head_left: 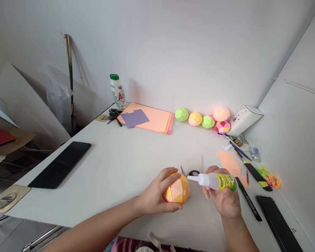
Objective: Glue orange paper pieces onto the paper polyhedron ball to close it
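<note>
In the head view, my left hand wraps around a faceted paper ball in orange and peach. A small whitish spot shows on the ball's right side. My right hand grips a glue bottle with a yellow label and green base. The bottle lies nearly level, its white nozzle pointing left, close to the ball's upper right. Whether the tip touches the ball I cannot tell. Scissors lie behind the ball and the bottle, partly hidden by them.
Finished-looking paper balls line the wall beside peach paper sheets and a white bottle. A black tablet lies left. On the right are a utility knife, a black marker, paper scraps and a black case.
</note>
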